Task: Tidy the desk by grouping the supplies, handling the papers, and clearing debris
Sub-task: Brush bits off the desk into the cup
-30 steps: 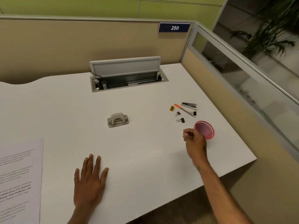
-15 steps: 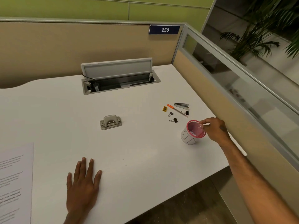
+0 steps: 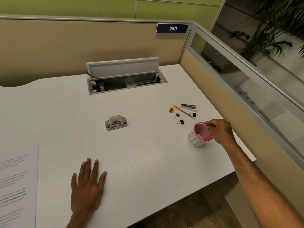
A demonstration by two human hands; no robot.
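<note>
Your right hand (image 3: 221, 132) pinches the far rim of the pink mesh cup (image 3: 199, 134) between thumb and fingertips; the remaining fingers curl loosely. The cup stands tilted on the white desk (image 3: 148, 153) near its right edge, with pale scraps visible inside. Your left hand (image 3: 87, 186) lies flat, palm down, fingers spread, holding nothing, near the front edge. Just behind the cup lies a cluster of supplies: an orange pen (image 3: 183, 111), a yellow sharpener (image 3: 171, 110), three black binder clips (image 3: 180, 122), and a metallic tool (image 3: 188, 106) too small to identify. A grey hole punch (image 3: 116, 122) sits mid-desk, well apart from the cluster. A printed sheet (image 3: 16, 183) lies at the left edge. The cable tray (image 3: 125, 83) at the back stands open.
</note>
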